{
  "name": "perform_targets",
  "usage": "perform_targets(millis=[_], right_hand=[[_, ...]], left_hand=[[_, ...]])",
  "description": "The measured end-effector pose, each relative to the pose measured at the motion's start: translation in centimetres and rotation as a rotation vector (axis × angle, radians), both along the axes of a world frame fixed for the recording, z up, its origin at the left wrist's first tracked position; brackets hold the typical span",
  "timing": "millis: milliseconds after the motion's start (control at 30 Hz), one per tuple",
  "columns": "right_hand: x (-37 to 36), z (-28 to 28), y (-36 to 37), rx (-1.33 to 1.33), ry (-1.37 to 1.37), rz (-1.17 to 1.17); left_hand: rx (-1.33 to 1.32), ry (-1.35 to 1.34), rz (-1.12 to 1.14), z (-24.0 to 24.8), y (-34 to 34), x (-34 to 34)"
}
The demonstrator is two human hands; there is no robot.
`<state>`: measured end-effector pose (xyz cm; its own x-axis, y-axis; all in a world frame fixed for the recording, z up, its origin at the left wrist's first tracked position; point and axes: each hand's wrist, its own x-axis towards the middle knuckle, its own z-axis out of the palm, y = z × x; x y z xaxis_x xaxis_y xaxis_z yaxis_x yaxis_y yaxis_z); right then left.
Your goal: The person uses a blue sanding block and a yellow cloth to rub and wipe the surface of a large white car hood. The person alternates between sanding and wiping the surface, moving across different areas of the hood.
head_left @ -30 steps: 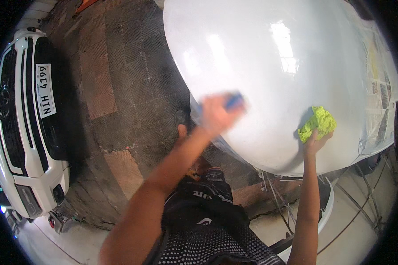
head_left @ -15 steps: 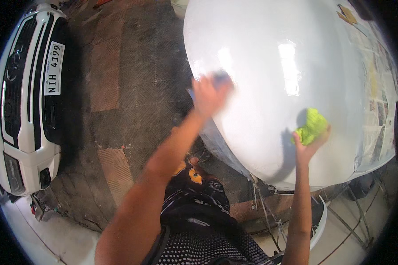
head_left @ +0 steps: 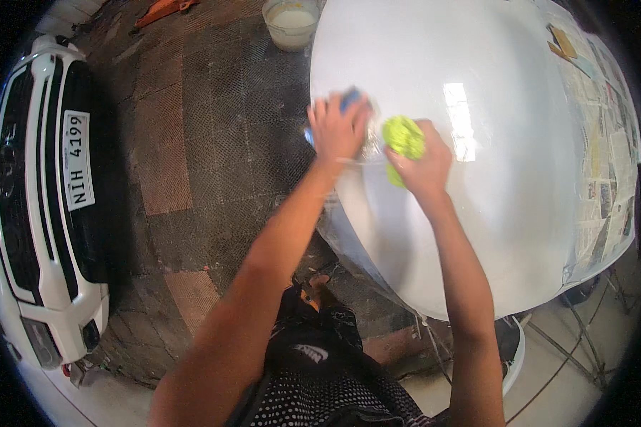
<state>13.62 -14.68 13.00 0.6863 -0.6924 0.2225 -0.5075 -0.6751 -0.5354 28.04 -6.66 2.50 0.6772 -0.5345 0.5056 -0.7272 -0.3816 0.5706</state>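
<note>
A smooth white car panel (head_left: pixel 392 64), glossy and wet-looking, lies before me. At its left edge my left hand (head_left: pixel 338 132) presses down on a blue block (head_left: pixel 350 97), which looks like a sanding block; the fingers partly hide it. Close by on the right, my right hand (head_left: pixel 429 162) grips a crumpled lime-green sponge or cloth (head_left: pixel 404 136) over the panel. A wet streak shows on the surface between the two hands.
A clear bucket (head_left: pixel 292 44) of whitish liquid stands beyond the panel's left edge. Newspaper (head_left: pixel 605 171) masks the panel's right side, where brown scraps (head_left: pixel 564 43) lie. A white car's front (head_left: pixel 50 213) is at left. Thin metal stand legs (head_left: pixel 577 356) support the panel.
My right hand has swung left and farther away with the green sponge or cloth, now beside my left hand. My left hand stays at the panel's edge with the blue block. The bucket shows more.
</note>
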Motion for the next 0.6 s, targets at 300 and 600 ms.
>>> perform_targets(millis=[300, 600], right_hand=[[0.3, -0.2, -13.3, -0.415, -0.103, -0.061], [-2.6, -2.5, -17.0, -0.357, -0.105, -0.273]], left_hand=[[0.001, 0.018, -0.457, -2.3, 2.3, 3.1], [0.155, -0.014, -0.101, -1.9, -11.0, 17.8]])
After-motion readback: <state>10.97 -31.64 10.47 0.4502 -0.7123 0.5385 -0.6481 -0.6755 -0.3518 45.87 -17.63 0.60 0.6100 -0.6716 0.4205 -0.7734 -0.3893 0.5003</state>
